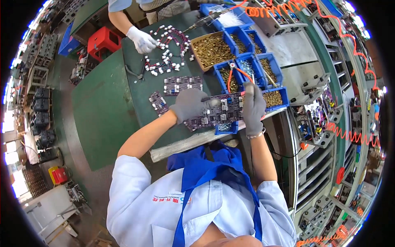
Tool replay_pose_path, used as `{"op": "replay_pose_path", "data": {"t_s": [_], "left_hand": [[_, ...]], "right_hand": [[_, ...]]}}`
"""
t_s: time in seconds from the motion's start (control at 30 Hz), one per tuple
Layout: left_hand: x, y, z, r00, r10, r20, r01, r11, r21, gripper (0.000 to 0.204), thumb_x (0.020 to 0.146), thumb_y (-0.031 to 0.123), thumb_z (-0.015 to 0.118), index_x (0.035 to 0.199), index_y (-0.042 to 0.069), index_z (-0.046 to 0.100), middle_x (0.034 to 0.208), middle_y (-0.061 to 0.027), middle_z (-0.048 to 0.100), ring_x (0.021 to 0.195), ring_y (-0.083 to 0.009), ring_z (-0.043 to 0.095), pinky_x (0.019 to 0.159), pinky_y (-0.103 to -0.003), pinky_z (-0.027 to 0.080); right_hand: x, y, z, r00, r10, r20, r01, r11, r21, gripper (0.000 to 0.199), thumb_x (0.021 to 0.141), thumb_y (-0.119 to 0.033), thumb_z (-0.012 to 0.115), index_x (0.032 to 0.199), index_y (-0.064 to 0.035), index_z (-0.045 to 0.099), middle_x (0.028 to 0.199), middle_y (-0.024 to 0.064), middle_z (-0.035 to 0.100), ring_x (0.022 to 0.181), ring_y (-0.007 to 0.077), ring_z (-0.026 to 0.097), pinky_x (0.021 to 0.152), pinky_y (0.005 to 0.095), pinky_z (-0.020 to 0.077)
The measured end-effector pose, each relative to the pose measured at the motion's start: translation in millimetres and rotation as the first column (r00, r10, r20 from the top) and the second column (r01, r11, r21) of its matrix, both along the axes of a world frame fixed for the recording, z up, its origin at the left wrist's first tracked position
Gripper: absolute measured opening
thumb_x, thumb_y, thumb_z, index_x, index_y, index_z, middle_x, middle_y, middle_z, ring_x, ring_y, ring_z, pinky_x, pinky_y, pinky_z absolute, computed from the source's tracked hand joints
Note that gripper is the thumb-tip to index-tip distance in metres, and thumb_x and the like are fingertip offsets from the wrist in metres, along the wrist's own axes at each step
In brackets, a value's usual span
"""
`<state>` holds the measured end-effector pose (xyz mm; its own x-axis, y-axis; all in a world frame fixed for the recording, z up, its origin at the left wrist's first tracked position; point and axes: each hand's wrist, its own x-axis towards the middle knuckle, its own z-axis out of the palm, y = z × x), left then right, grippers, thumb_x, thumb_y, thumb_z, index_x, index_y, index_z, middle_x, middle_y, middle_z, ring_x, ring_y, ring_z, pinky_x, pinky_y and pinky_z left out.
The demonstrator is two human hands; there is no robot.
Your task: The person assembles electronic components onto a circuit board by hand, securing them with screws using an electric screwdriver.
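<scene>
A dark circuit board panel (224, 110) with white connectors is held up over the table's near edge. My left hand (191, 105), in a grey glove, grips its left part with the thumb across the top. My right hand (254, 108), also gloved in grey, is closed at the board's right end; its fingers are partly hidden. Just beyond lie pliers with orange handles (229, 78) over the blue bins, one handle running toward my right hand; I cannot tell if it touches. Two more boards rest on the green mat: a larger board (183, 85) and a smaller board (158, 103).
Blue bins (272, 98) and a cardboard box (212, 49) hold brass-coloured parts. A small blue bin (226, 128) sits below the board. Opposite, a co-worker's white-gloved hand (142, 40) reaches toward wire harnesses (166, 57). A power screwdriver (205, 19) and orange coiled hose (273, 10) are at the back.
</scene>
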<state>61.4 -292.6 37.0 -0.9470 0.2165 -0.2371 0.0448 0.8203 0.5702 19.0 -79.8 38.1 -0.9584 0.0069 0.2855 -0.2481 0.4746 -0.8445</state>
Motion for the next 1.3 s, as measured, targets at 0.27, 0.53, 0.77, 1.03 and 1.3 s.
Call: {"op": "replay_pose_path", "data": {"t_s": [0.27, 0.53, 0.77, 1.03, 1.3], "left_hand": [[34, 71, 0, 0.982, -0.189, 0.012, 0.170, 0.907, 0.385, 0.070, 0.083, 0.067, 0.050, 0.075, -0.001, 0.067, 0.061, -0.0157, 0.061, 0.059, -0.0311, 0.060, 0.060, -0.039, 0.048], [76, 68, -39, 0.848, 0.455, 0.272, -0.471, 0.410, 0.781, 0.066, 0.092, 0.058, 0.046, 0.064, -0.001, 0.057, 0.057, -0.0064, 0.054, 0.058, -0.0135, 0.052, 0.054, -0.030, 0.041], [95, 26, -26, 0.981, 0.166, 0.097, -0.191, 0.892, 0.410, 0.069, 0.093, 0.060, 0.042, 0.068, -0.003, 0.057, 0.053, -0.0154, 0.042, 0.049, -0.0179, 0.040, 0.049, -0.038, 0.034], [132, -4, -28, 0.975, 0.154, 0.160, -0.221, 0.641, 0.735, 0.062, 0.093, 0.054, 0.048, 0.067, -0.002, 0.052, 0.056, -0.0020, 0.041, 0.054, -0.0102, 0.035, 0.049, -0.030, 0.032], [141, -45, -69, 0.472, 0.607, 0.640, -0.499, -0.414, 0.761, 0.055, 0.096, 0.053, 0.040, 0.063, 0.011, 0.052, 0.049, 0.0009, 0.044, 0.043, -0.0121, 0.046, 0.043, -0.027, 0.037]], "right_hand": [[38, 64, -3, 0.670, 0.507, 0.543, -0.596, 0.803, -0.013, 0.046, 0.094, -0.042, 0.049, 0.069, -0.0045, 0.060, 0.053, 0.0085, 0.053, 0.050, 0.0217, 0.055, 0.048, 0.0368, 0.0396], [58, 47, -25, 0.498, 0.573, 0.651, 0.091, 0.711, -0.697, 0.059, 0.097, -0.052, 0.036, 0.054, -0.0129, 0.046, 0.045, -0.0020, 0.038, 0.040, 0.0089, 0.034, 0.041, 0.0232, 0.0237], [51, 9, -18, -0.045, 0.817, 0.574, -0.598, 0.438, -0.670, 0.040, 0.089, -0.033, 0.061, 0.104, 0.0046, 0.064, 0.092, 0.0055, 0.065, 0.087, 0.0107, 0.057, 0.079, 0.0274, 0.0458], [79, -20, -27, -0.167, 0.802, 0.573, -0.527, 0.419, -0.740, 0.036, 0.083, -0.022, 0.064, 0.106, 0.0060, 0.064, 0.090, 0.0043, 0.066, 0.083, 0.0096, 0.058, 0.077, 0.0257, 0.0460], [80, -38, -7, 0.157, 0.922, 0.354, -0.095, 0.371, -0.924, 0.045, 0.074, -0.032, 0.064, 0.099, 0.0045, 0.063, 0.082, 0.0084, 0.064, 0.068, 0.0125, 0.062, 0.056, 0.0254, 0.0487]]}}
